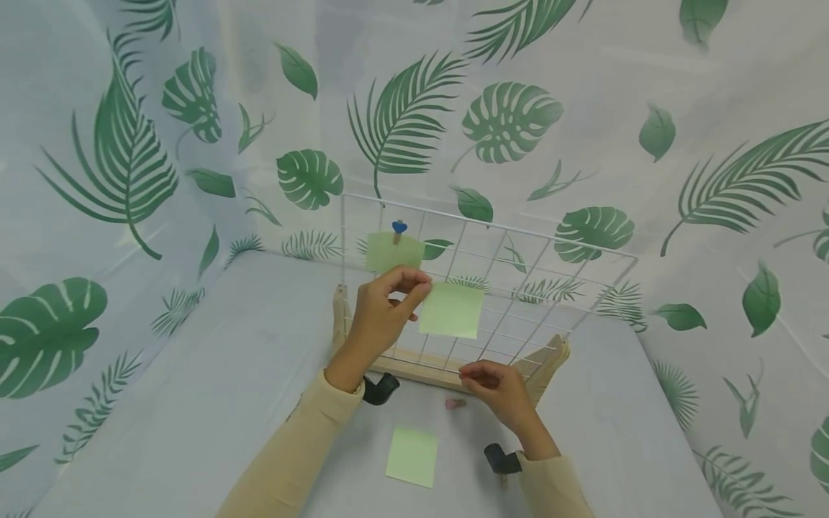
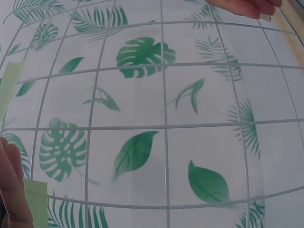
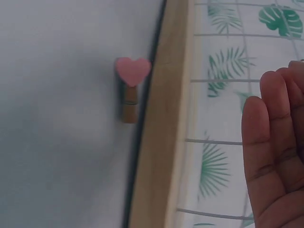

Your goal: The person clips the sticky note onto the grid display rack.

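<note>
Leaf-printed sheeting (image 1: 401, 43) backs a pale tabletop (image 1: 265, 309), on which a white wire grid (image 2: 165, 127) stands in a wooden base (image 3: 159, 114). From my remote station I see the left grip (image 1: 385, 306) pinching a yellow-green note (image 1: 451, 311) by its upper left corner; the note hangs right of this grip, and whether it touches the wires I cannot tell. Right grip (image 1: 500, 392): fingers lightly extended, thumb near the fingertips, nothing visible between them. Key relation, in my judgement: a pink heart clothespin (image 3: 130, 90) lies on the tabletop below and slightly left of the right fingertips, just beside the base, its long axis roughly parallel to that edge; the right grip is the nearer. I judge the base and lower wires to limit reach beyond the clothespin, with more room back toward the sleeves (image 1: 291, 446), between which a second note (image 1: 411, 457) lies flat. Above the left grip, a blue heart clothespin (image 1: 399, 229) sits on a third note (image 1: 381, 252) at the grid.
</note>
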A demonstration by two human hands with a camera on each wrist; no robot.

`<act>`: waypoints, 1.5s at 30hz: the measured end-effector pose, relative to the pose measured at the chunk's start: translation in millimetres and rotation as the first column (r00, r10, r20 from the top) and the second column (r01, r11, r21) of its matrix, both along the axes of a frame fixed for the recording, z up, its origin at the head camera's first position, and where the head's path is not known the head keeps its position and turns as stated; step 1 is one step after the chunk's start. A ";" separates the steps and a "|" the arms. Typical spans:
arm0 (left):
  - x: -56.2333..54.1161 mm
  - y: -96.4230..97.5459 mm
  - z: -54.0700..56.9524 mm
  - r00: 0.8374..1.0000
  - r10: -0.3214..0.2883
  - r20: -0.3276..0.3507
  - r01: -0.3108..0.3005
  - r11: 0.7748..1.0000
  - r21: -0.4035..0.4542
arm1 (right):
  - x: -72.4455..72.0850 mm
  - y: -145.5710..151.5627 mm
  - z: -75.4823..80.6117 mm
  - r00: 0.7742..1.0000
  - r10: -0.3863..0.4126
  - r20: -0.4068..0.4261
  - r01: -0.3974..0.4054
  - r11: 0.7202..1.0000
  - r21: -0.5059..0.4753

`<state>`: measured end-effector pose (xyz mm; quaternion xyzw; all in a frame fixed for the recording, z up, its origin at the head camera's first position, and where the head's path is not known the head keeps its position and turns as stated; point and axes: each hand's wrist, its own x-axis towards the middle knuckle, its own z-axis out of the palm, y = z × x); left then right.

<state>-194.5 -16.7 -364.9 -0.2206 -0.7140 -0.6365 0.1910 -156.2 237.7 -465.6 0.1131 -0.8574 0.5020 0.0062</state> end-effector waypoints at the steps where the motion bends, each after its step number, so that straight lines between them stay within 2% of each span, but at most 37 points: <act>1: 0.1 -0.2 -0.4 1.000 -0.001 0.001 0.001 1.000 0.002 | 0.1 0.0 -2.7 1.000 -0.002 0.012 0.003 1.000 -0.006; 10: 2.1 -2.3 -1.4 1.000 -0.009 0.008 0.009 1.000 0.017 | 1.3 2.3 -20.6 0.996 0.012 0.083 -0.009 0.999 -0.043; 21: 1.6 -3.4 -4.7 1.000 -0.022 0.003 0.022 1.000 0.013 | -8.4 6.2 -43.5 0.994 0.083 0.073 -0.080 0.996 -0.049; 24: 1.8 -4.0 -4.9 1.000 -0.020 0.008 0.020 1.000 0.010 | -9.6 6.2 -48.9 0.992 0.088 0.093 -0.084 0.996 -0.039; 31: 2.7 -5.1 -5.4 1.000 -0.020 0.014 0.020 1.000 0.008 | -8.2 0.0 -49.7 0.989 0.023 0.149 -0.028 0.999 0.032; 37: 4.1 -4.7 -7.2 1.000 -0.025 0.015 0.025 1.000 0.003 | -6.0 -4.1 -51.3 0.991 -0.028 0.129 0.014 0.994 0.110; 45: 3.9 -4.9 -9.0 1.000 -0.011 0.028 0.011 1.000 0.001 | -4.4 -4.9 -60.6 0.992 -0.057 0.117 0.040 0.989 0.145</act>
